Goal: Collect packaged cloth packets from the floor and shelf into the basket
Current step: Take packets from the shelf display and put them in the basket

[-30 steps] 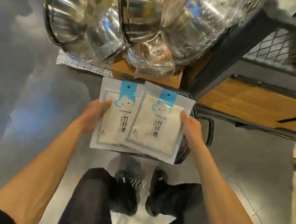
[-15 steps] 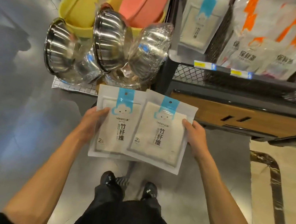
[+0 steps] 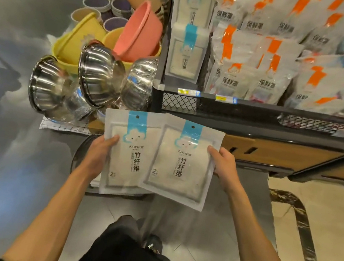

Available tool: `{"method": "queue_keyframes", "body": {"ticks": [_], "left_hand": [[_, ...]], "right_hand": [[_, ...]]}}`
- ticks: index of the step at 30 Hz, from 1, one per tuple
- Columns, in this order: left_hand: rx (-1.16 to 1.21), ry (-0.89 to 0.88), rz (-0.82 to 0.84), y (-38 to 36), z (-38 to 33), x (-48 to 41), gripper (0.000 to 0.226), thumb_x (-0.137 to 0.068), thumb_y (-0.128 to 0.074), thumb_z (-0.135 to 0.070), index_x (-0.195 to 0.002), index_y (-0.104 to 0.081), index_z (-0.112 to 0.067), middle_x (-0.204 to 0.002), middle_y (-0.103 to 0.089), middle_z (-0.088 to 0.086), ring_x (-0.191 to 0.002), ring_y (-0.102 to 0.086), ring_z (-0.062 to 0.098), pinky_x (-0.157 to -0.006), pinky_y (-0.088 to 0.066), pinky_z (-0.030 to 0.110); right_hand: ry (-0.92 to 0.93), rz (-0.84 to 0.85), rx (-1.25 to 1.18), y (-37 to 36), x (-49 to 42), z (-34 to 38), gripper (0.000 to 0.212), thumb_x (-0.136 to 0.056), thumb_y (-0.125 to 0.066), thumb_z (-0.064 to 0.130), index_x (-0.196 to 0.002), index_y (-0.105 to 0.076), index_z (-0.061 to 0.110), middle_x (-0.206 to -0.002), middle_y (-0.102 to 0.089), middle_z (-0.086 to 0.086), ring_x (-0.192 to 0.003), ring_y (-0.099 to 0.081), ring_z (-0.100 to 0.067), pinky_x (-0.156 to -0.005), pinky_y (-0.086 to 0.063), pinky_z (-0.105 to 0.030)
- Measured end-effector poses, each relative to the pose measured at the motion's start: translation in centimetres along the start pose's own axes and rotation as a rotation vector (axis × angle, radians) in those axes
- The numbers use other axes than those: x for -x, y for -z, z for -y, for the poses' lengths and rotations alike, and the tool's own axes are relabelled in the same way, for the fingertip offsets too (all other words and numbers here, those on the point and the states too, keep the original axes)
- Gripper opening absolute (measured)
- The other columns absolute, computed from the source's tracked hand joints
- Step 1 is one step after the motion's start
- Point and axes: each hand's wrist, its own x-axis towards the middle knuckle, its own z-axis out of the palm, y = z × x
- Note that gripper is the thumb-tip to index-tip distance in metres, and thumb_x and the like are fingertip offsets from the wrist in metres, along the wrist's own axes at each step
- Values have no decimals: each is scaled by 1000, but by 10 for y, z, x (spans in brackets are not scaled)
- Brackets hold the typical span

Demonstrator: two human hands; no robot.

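White plastic cloth packets with blue header strips, two of them, I'm holding out flat in front of me. My left hand (image 3: 98,155) grips the left packet (image 3: 125,154) at its left edge, thumb on the front face, fingers hidden behind. My right hand (image 3: 221,169) grips the right packet (image 3: 180,165) at its right edge, same way, thumb on top. The right packet overlaps the left one's right side and is tilted slightly clockwise. Both are off the floor, held just in front of the shelf's lower edge.

Below the packets, a dark basket (image 3: 76,156) sits on the grey floor (image 3: 7,150); only its curved left rim shows, the rest is covered by the packets.

On the black mesh shelf (image 3: 236,111), two more of the same blue-strip packets (image 3: 187,52) stand in the left compartment, one behind the other. To their right are orange-marked bags (image 3: 250,75).

Left of the shelf: steel bowls (image 3: 99,74) wrapped in film, yellow tubs (image 3: 80,38), a pink basin (image 3: 140,34).

My dark shoe (image 3: 153,243) shows near the bottom.
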Motion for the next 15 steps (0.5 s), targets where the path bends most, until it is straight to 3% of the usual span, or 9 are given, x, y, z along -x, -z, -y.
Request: {"method": "queue_keyframes", "body": {"ticks": [3,8,12,15], "left_hand": [[-2,-18,38,-16,-8,-2,17,-104,-49,-18,-114,-63,-16,-100,-78,2,-91,-75,19,-66,-62,31],[-23,-12,35,-30,-18,-22,19,-104,-51,-19,-114,-65,-12,-105,-77,8,-97,-74,26,-71,-61,35],[-3,-7,15,-40,-23,-46,20,-102,-54,-20,-116,-65,-9,-107,-75,11,-101,-72,29,-83,-57,44],[25,-6,9,-47,-29,-67,26,-101,-56,-20,-122,-63,-6,-111,-74,13,-101,-72,29,-82,-58,44]], "right_hand": [[41,-13,26,14,-7,5,23,-98,-60,35,-112,-65,18,-104,-75,4,-94,-73,-13,-84,-60,-38],[106,-31,86,29,-25,17,19,-93,-68,36,-99,-67,18,-86,-71,2,-77,-67,-15,-61,-51,-31],[100,20,83,34,-47,30,16,-93,-69,30,-105,-67,19,-94,-76,2,-86,-74,-17,-71,-60,-39],[95,45,88,36,-67,48,11,-95,-67,26,-103,-65,20,-90,-76,7,-81,-73,-8,-64,-60,-28]]}}
